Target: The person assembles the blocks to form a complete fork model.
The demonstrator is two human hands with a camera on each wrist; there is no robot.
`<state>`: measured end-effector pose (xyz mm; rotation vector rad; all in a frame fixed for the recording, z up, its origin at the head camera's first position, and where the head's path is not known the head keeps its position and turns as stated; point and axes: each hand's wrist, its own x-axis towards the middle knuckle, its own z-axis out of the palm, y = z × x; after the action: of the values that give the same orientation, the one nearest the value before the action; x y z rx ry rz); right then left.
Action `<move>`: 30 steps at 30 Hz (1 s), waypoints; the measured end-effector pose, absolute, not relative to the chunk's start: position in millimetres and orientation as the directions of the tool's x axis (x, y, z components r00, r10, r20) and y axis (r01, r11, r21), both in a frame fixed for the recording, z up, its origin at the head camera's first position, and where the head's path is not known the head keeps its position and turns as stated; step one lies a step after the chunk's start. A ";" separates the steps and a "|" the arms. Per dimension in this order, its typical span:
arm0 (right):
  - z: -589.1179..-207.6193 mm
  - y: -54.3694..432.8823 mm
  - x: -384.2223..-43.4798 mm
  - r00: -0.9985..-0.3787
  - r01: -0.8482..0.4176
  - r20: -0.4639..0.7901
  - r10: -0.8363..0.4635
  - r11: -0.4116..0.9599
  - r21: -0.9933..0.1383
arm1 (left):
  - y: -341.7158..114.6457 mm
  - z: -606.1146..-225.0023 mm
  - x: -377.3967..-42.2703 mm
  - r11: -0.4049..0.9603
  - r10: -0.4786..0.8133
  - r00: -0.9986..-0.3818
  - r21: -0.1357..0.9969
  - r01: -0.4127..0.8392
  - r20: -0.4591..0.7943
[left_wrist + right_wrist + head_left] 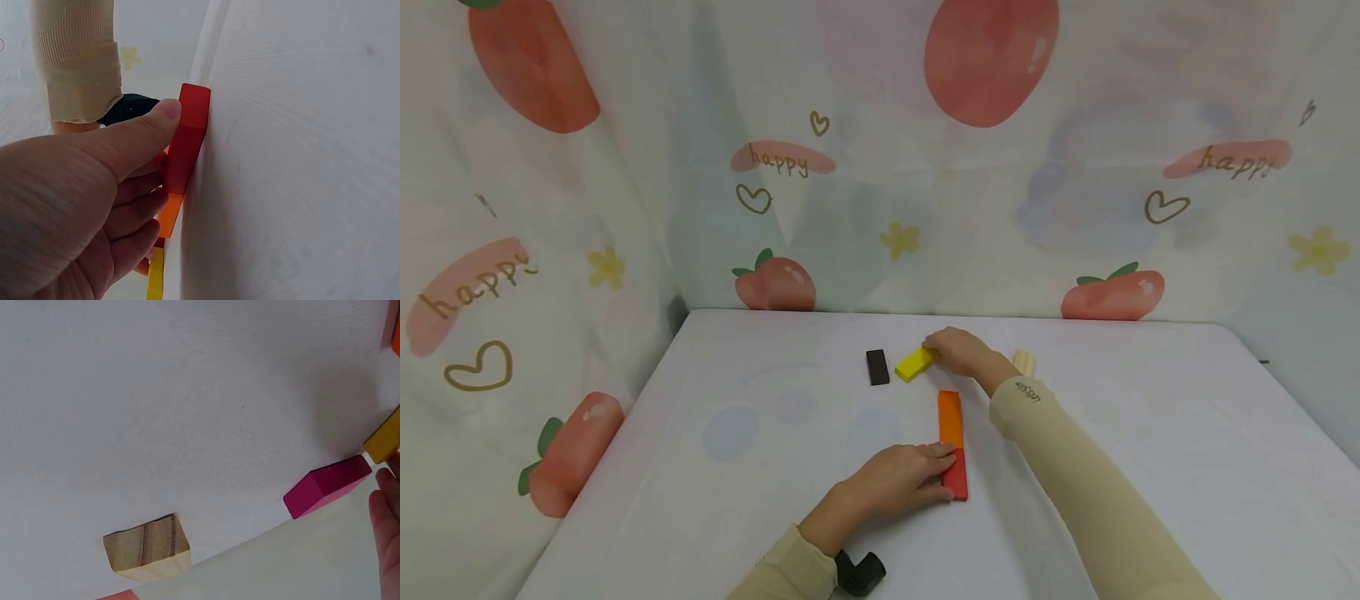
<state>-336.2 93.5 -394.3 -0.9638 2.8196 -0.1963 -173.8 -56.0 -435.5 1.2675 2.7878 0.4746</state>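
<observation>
A fruit-printed fabric backdrop [985, 275] meets the far edge of a white-covered table [655, 467], and here's the left hand [898, 479], thumb and fingertips against a flat red rectangular block [956, 477], not wrapped round it, end to end with an orange rectangular block [951, 419]. Beyond, the right hand [962, 352] pinches a slanted yellow rectangular block [913, 365]. Looks like steadying while placing; next calls for straightening the yellow, minding a dark rectangular block [877, 367] just left. Plenty of room lies leftward.
</observation>
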 end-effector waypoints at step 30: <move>-403.3 111.5 -327.5 -0.804 -0.572 -0.056 -0.592 0.796 -0.198 | -54.3 -434.1 -172.5 0.624 0.739 -0.670 0.301 0.721 0.073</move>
<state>-327.5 111.5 -403.3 -0.9324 2.8671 -0.2611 -172.5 -54.3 -434.1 1.2509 2.7788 0.4755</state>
